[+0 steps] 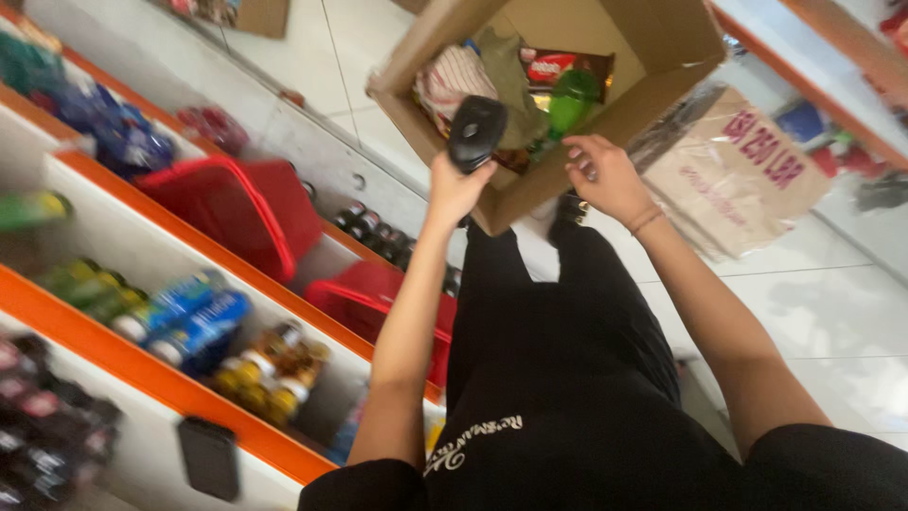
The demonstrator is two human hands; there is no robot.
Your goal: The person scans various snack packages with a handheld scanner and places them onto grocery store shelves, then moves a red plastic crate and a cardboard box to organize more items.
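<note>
My left hand (457,185) grips a black handheld scanner (476,132), held up over the near edge of an open cardboard box (662,43). My right hand (605,173) rests empty with loosely curled fingers against the box's near wall. Inside the box lie a green bottle (574,98), a red snack packet (558,64) and other packets. My legs in black trousers (567,322) are below the box.
White shelves with orange edges (113,350) run along the left, holding bottles (189,317) and two red baskets (236,203). A small black device (208,458) lies on the lowest shelf. A printed cardboard carton (733,175) stands on the tiled floor at right.
</note>
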